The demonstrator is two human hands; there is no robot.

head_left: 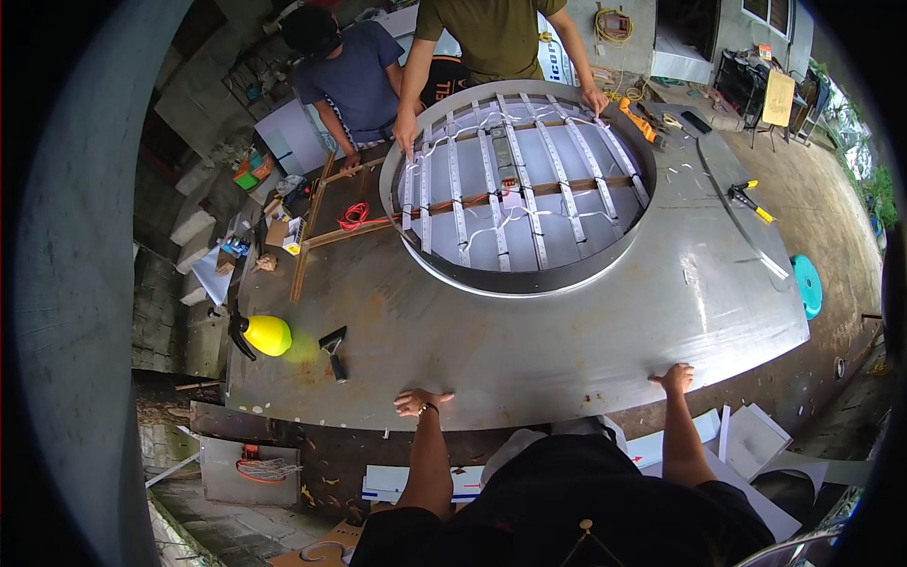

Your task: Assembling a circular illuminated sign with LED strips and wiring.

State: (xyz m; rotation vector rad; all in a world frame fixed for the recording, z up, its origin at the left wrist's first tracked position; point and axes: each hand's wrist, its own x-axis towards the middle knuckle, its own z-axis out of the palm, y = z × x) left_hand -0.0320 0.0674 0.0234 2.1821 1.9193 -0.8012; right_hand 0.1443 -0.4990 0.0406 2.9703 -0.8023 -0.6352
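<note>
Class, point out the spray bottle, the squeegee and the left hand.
Spray bottle (268, 335), head view: its yellow body.
Squeegee (332, 340), head view: its black head.
Left hand (419, 402), head view: back of it.

own hands (421, 403) (675, 379): 2 | round frame (529, 281): 1 | sprayer (267, 335): 1 | squeegee (334, 346): 1 | co-workers (351, 76) (487, 38): 2

Blue lettering runs vertically on a white panel (564, 55) behind the olive-shirted co-worker (487, 42); orange capitals stand on a black item (452, 71) beside that person. A red arrow marks a white sheet (673, 441) below the counter (529, 350). Print on the small white-and-yellow carton (294, 234) is too tiny to read.
</note>
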